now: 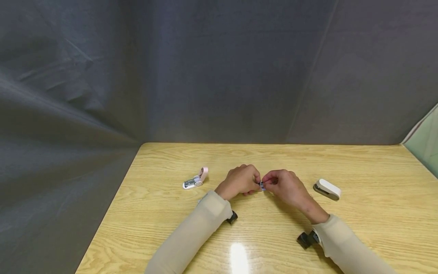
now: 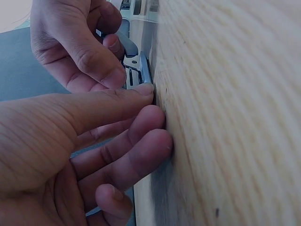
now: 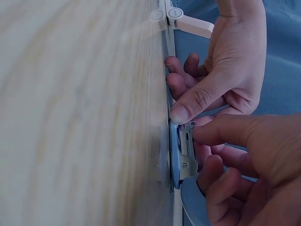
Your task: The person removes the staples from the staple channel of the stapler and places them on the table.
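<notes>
A small blue stapler point(image 3: 175, 157) lies opened on the table between both hands, its metal magazine point(image 3: 186, 146) exposed and its blue top arm swung back. My left hand point(image 1: 243, 179) holds the stapler's far end, with the thumb on the tip of the blue base. At the magazine's end, my right hand point(image 1: 285, 184) pinches with thumb and index finger. Whether a loose staple strip sits between those fingertips is hidden. In the left wrist view, the fingers mostly cover the stapler point(image 2: 146, 68).
Left of the hands stands a pink and white stapler point(image 1: 195, 180) with its top raised. A white and grey stapler point(image 1: 327, 189) lies to the right. Dark cloth point(image 1: 222, 76) hangs behind the wooden table point(image 1: 267, 243).
</notes>
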Action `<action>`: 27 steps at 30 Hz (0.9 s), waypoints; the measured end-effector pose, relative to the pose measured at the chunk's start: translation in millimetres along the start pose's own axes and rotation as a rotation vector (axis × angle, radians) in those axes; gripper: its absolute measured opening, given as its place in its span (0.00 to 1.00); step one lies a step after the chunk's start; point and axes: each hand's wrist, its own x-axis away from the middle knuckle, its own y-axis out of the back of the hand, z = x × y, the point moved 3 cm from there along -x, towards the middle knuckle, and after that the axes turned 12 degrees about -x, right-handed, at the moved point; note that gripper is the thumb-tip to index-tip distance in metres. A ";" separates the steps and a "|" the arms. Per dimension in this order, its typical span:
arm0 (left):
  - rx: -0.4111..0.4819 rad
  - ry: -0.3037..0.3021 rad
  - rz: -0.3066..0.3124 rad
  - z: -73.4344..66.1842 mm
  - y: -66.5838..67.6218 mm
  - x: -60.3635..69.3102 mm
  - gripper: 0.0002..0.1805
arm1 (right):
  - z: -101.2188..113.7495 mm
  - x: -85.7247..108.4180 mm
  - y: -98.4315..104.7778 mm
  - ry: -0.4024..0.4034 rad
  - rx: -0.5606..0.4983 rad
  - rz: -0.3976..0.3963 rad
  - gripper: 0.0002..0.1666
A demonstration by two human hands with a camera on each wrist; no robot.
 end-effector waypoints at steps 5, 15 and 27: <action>-0.001 0.000 0.006 -0.8 0.2 -0.4 0.13 | 0.1 0.8 0.7 0.006 0.004 -0.005 0.04; -0.007 0.009 0.011 -0.2 -0.2 0.2 0.13 | 1.5 2.5 1.5 0.024 0.000 -0.013 0.03; -0.020 0.007 -0.003 -0.2 -0.5 0.0 0.12 | 9.5 15.3 10.3 0.063 0.071 -0.059 0.04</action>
